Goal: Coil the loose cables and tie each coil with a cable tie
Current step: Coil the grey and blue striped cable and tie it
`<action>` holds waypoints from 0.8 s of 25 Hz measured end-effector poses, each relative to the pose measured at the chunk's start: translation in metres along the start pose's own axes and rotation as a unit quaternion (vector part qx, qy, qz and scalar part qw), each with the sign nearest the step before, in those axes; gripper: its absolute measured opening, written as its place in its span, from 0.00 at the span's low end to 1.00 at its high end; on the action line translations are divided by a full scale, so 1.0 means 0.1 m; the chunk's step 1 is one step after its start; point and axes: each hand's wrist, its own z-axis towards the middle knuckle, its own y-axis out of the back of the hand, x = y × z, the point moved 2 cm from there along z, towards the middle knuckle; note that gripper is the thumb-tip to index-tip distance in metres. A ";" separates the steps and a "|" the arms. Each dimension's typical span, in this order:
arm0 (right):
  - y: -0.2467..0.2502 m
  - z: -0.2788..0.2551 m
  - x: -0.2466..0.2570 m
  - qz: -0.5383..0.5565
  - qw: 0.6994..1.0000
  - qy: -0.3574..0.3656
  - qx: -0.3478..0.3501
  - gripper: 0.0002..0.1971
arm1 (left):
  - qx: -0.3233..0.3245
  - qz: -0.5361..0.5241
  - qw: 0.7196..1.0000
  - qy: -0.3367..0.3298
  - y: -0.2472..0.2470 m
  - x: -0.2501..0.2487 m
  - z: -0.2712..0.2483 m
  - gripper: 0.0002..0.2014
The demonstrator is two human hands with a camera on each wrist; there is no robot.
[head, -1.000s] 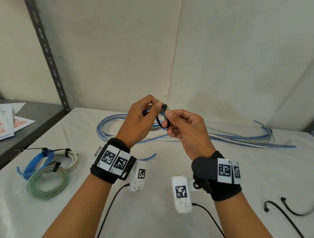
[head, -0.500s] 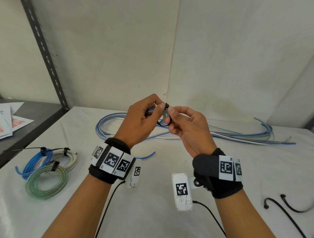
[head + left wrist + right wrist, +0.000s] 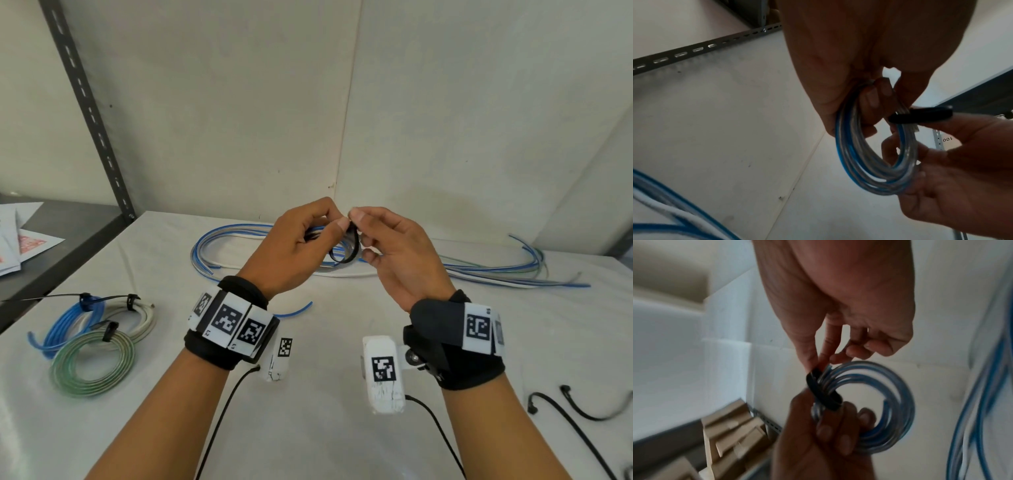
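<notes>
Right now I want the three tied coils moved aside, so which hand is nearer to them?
Left. The left hand is raised at mid-table, up and to the right of the tied coils; the right hand is farther right, beyond it.

My right hand (image 3: 397, 253) now sits higher, its thumb tip up at 12 o'clock meeting my left hand (image 3: 294, 246) thumb. The black cable tie (image 3: 347, 248) loop hangs lower, toward 6 o'clock beneath my fingers (image 3: 356, 216), its head now hidden.
</notes>
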 end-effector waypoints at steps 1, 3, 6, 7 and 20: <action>0.04 0.02 -0.02 0.034 0.999 -0.020 -0.018 0.02 | 0.015 -0.013 1.000 0.004 -0.02 -0.03 -0.01 0.12; 0.16 0.07 -0.03 0.084 0.992 -0.033 -0.086 0.05 | 0.047 -0.038 0.998 0.019 -0.11 -0.10 -0.04 0.12; 0.27 0.10 -0.05 0.071 0.986 -0.021 -0.152 0.07 | 0.073 -0.082 0.993 0.040 -0.23 -0.16 -0.05 0.14; 0.26 0.09 -0.05 0.068 0.986 -0.021 -0.151 0.08 | 0.071 -0.108 0.990 0.050 -0.24 -0.16 -0.04 0.13; -0.09 -0.03 0.04 -0.183 0.957 0.212 0.080 0.05 | 0.013 -0.270 0.947 0.172 0.04 -0.07 -0.03 0.17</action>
